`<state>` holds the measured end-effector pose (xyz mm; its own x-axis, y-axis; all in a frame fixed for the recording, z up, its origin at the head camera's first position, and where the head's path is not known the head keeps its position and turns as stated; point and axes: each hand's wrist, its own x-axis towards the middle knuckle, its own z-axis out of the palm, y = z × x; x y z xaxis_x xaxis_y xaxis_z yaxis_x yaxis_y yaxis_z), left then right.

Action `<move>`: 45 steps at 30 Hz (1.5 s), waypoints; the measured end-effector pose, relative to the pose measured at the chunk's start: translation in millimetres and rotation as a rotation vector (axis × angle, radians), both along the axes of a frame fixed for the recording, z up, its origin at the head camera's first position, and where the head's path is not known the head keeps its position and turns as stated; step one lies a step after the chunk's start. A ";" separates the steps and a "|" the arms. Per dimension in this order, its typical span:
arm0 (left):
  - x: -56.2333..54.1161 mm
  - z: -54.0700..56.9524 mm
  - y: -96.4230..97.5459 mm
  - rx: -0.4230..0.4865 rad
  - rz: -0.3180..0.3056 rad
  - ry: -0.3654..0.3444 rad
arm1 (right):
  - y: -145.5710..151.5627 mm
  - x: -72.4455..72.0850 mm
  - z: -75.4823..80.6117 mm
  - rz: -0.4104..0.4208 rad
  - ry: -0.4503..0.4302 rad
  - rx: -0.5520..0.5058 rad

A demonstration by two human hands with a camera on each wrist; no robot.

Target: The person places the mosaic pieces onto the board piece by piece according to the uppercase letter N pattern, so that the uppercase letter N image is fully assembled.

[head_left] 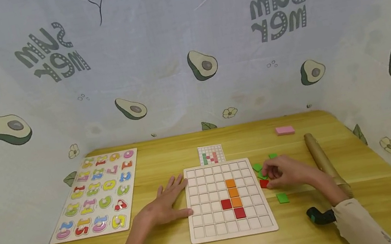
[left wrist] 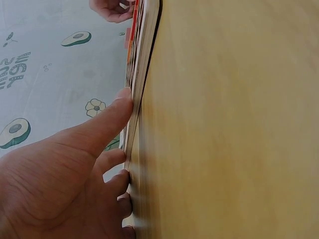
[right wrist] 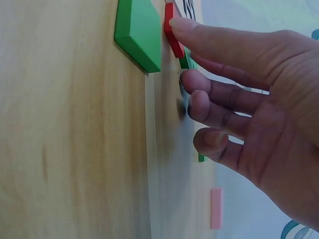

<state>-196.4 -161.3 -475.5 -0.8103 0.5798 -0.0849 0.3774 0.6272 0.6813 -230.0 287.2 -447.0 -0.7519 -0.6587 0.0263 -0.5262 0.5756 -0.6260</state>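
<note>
A square grid board (head_left: pixel 215 232) lies on the table in the head view, with orange tiles (head_left: pixel 233 192) and red tiles (head_left: pixel 240 213) in its cells. My left hand (head_left: pixel 166 203) rests at the board's left edge, fingers spread. In the left wrist view, its thumb (left wrist: pixel 117 109) touches that edge. Right of the board, my right hand (head_left: pixel 282 171) reaches over loose tiles with bent fingers. Its thumb (right wrist: pixel 192 27) touches a loose red tile (right wrist: pixel 173 30); whether a finger pinches the far side is hidden. Green tiles (head_left: pixel 282 198) lie around the hand.
Behind the board lies a small pattern card (head_left: pixel 211 154). A number puzzle board (head_left: pixel 92 197) occupies the left side. To the right are a pink block (head_left: pixel 285 130) and a brown tube (head_left: pixel 321 156), which the right forearm partly covers. Patterned cloth hangs behind the table.
</note>
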 end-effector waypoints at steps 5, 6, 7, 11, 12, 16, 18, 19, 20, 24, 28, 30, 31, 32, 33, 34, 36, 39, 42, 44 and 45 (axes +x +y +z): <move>0.7 5.5 1.7 -0.048 0.014 -0.008 | -0.7 -0.9 -1.2 -0.025 0.058 0.002; -1.0 2.2 0.9 -0.049 0.008 0.005 | -1.0 -1.1 -1.3 -0.028 0.071 0.008; -1.0 3.4 1.3 -0.051 0.007 0.004 | -1.4 -1.4 -1.5 -0.032 0.084 0.012; 0.4 8.9 3.0 -0.040 -0.003 -0.010 | -2.2 -2.2 -2.1 -0.051 0.110 0.034; 0.6 9.9 3.3 -0.032 -0.004 -0.012 | -2.2 -2.2 -2.2 -0.057 0.116 0.038; 0.3 9.3 3.2 -0.041 0.005 -0.024 | -2.4 -2.3 -2.8 -0.074 0.143 0.052; -1.3 4.4 2.0 -0.049 0.008 -0.010 | -3.0 -2.3 -3.3 -0.074 0.156 0.057; -1.9 1.5 1.3 -0.055 0.008 -0.002 | -3.5 -2.4 -3.8 -0.073 0.161 0.056; -2.4 -0.8 0.8 -0.056 0.010 0.007 | -4.1 -2.4 -4.1 -0.069 0.165 0.056; -3.8 -6.0 -1.2 -0.066 0.017 0.026 | -7.2 -1.2 -3.6 -0.049 0.166 0.055; -2.5 -2.4 -1.0 -0.042 0.012 0.008 | -8.1 0.6 -3.4 -0.042 0.143 0.046; -1.7 -0.6 -0.4 -0.039 0.009 -0.001 | -7.6 0.8 -4.0 -0.042 0.134 0.040; -1.2 0.7 -0.1 -0.029 0.007 -0.004 | -7.4 0.9 -4.2 -0.048 0.126 0.037; -1.0 1.4 0.3 -0.030 0.007 -0.006 | -6.9 0.7 -4.8 -0.053 0.118 0.035; -1.6 0.2 0.4 -0.032 0.005 0.000 | -6.7 0.6 -5.1 -0.060 0.112 0.035; -2.3 -1.3 0.3 -0.026 0.003 0.003 | -6.5 0.5 -5.3 -0.066 0.104 0.034; -2.5 -1.8 0.3 -0.020 0.003 0.003 | -5.9 -0.1 -5.9 -0.076 0.095 0.028; -4.4 -5.8 -0.1 -0.037 0.002 0.014 | -5.1 -1.0 -6.4 -0.086 0.104 0.017; -5.3 -7.7 -0.3 -0.063 0.010 0.021 | -4.4 -2.4 -6.4 -0.094 0.134 0.012; -6.5 -9.7 -0.3 -0.078 0.015 0.023 | -4.4 -2.7 -4.9 -0.108 0.150 0.011; -6.7 -9.9 -0.2 -0.081 0.018 0.023 | -4.5 -2.8 -4.4 -0.117 0.154 0.011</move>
<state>-203.0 -161.5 -485.4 -0.8227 0.5572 -0.1124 0.3803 0.6866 0.6196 -232.9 282.7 -451.4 -0.8109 -0.5682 0.1402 -0.5444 0.6445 -0.5370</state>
